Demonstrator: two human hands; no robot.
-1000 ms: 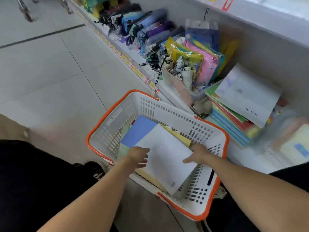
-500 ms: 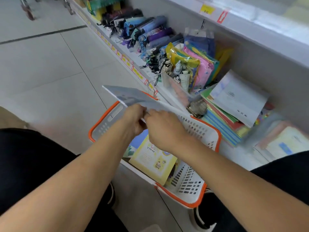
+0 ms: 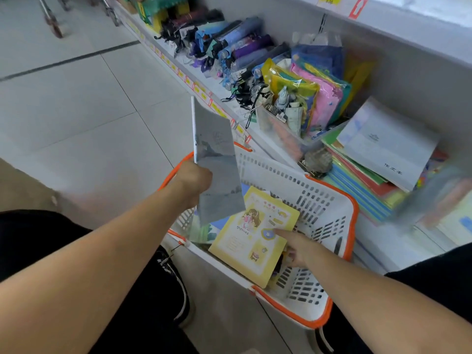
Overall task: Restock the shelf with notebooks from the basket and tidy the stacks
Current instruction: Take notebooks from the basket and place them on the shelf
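Observation:
A white basket with an orange rim (image 3: 319, 208) stands on the floor against the bottom shelf. My left hand (image 3: 195, 178) grips a thin white notebook (image 3: 217, 159) and holds it upright above the basket's left side. In the basket lies a yellow notebook with a cartoon girl (image 3: 255, 236). My right hand (image 3: 297, 247) reaches into the basket, its forefinger stretched onto the yellow cover, the thumb at the book's right edge. On the shelf to the right sits a slanted stack of coloured notebooks (image 3: 362, 185) with a white notebook (image 3: 388, 144) on top.
The bottom shelf (image 3: 278, 152) also carries a clear bin of small items (image 3: 283, 123), coloured plastic pouches (image 3: 319, 90) and folded umbrellas (image 3: 237, 44). More notebooks (image 3: 444, 221) lie blurred at the far right. Tiled floor (image 3: 76, 111) spreads to the left. My shoe (image 3: 176, 282) stands beside the basket.
The white notebook has been lifted out of the basket and turned upright in my left hand. My right hand let go of it and dropped onto the yellow notebook.

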